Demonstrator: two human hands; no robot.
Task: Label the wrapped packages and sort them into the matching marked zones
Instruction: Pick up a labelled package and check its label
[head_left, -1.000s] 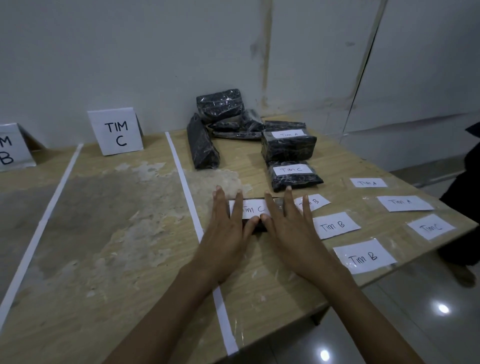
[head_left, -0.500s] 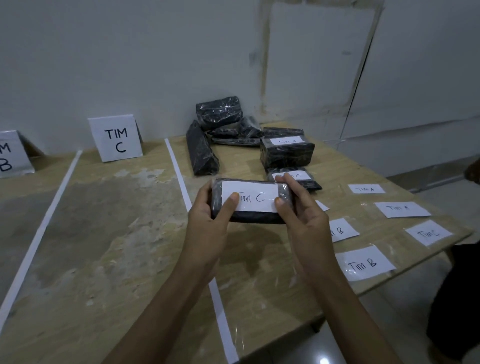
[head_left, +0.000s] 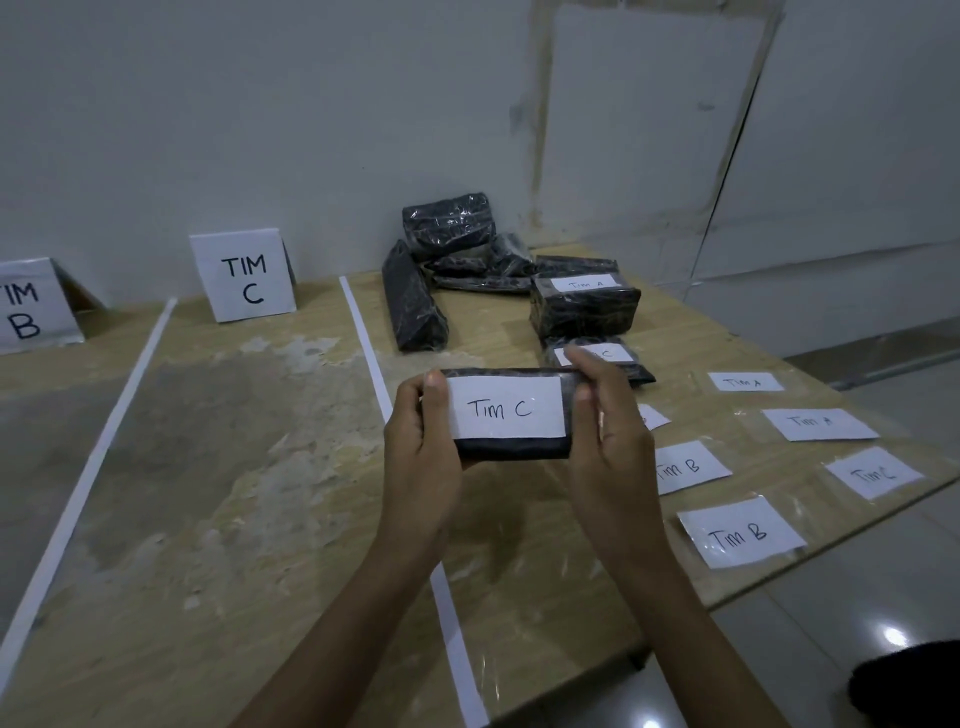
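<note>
Both hands are holding one black wrapped package (head_left: 511, 448) above the tabletop (head_left: 234, 493), near its front edge. The left hand (head_left: 418, 457) is gripping the package's left end, thumb lying on the upper face beside the white "Tim C" label (head_left: 506, 408) and the other fingers curling underneath. The right hand (head_left: 610, 441) is gripping the right end, thumb pressing near the label's right edge and index finger arching over the far top corner. Both forearms are reaching up from the lower frame, converging on the package, whose labelled face is tilting toward the camera.

A white tape line (head_left: 363, 332) is running from the back edge to the front edge and passing beneath the left wrist. To its left a "TIM C" sign (head_left: 243, 278) is standing at the back edge; a second tape line (head_left: 98, 447) is separating that zone from a "TIM B" sign (head_left: 23, 312) at the far left. Toward the back right, unlabelled black packages (head_left: 447, 223) are lying in a heap, one long package (head_left: 413, 299) lying beside the tape line. A package labelled "Tim A" (head_left: 584, 306) is sitting in front of the heap, and another labelled package (head_left: 618, 358) is being partly hidden by the right fingers. Loose paper labels are lying along the right edge: "Tim A" slips (head_left: 818, 423), "Tim B" slips (head_left: 740, 535) and a "Tim C" slip (head_left: 875, 473).
</note>
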